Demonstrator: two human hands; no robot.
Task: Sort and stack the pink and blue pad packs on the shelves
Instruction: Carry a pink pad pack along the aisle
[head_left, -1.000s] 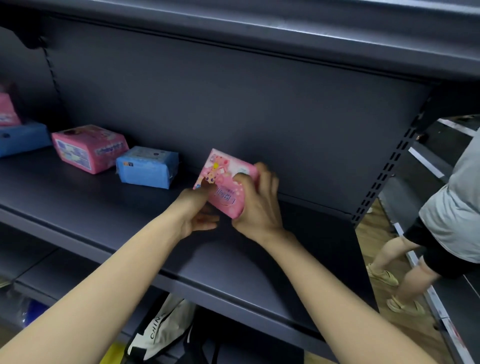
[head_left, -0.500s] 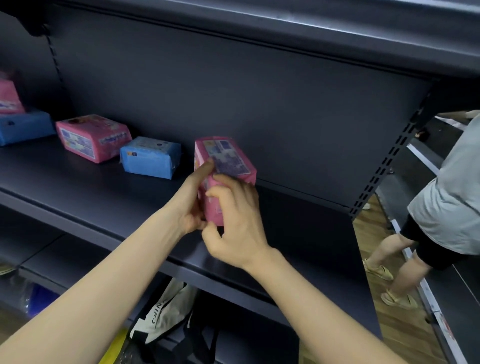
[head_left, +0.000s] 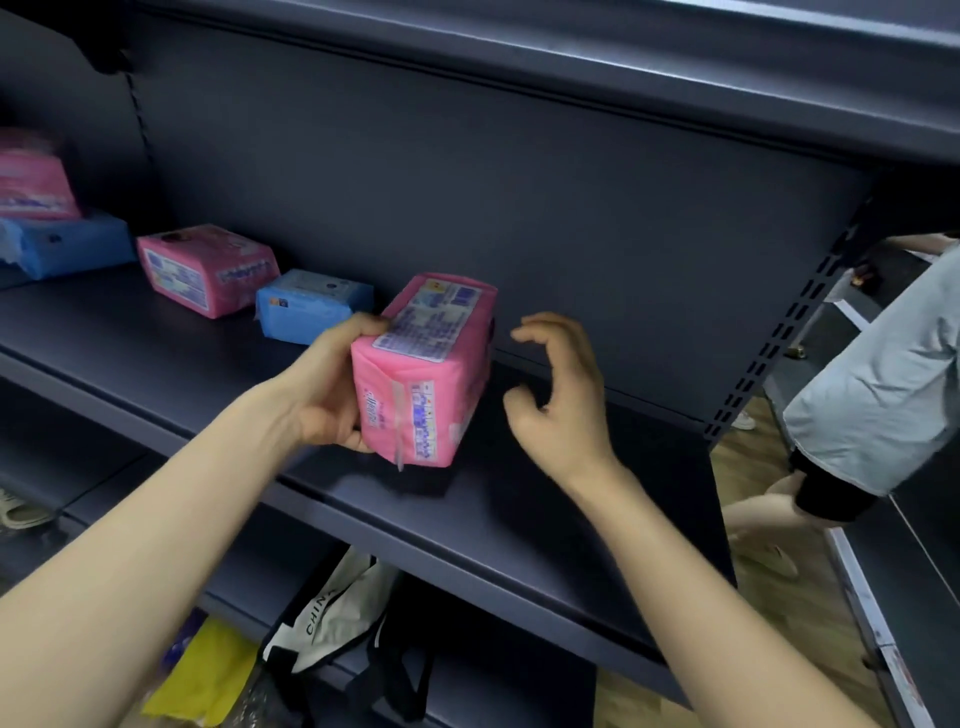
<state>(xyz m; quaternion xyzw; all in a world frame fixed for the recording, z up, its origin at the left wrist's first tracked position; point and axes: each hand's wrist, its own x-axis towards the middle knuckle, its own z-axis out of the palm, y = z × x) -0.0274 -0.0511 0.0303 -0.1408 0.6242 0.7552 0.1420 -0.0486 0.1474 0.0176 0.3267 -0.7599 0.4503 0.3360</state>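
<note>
The left hand grips a pink plastic-wrapped pad pack by its left side, low over the dark grey metal shelf; I cannot tell whether it touches the board. The right hand hangs just beside it, fingers loosely curved, holding nothing. Behind, to the left, lie a small blue pad pack, a second pink pack, and a far pink pack stacked on a far blue pack. A person in a grey shirt stands at the shelf's right end. A white cloth bag sits below.
</note>
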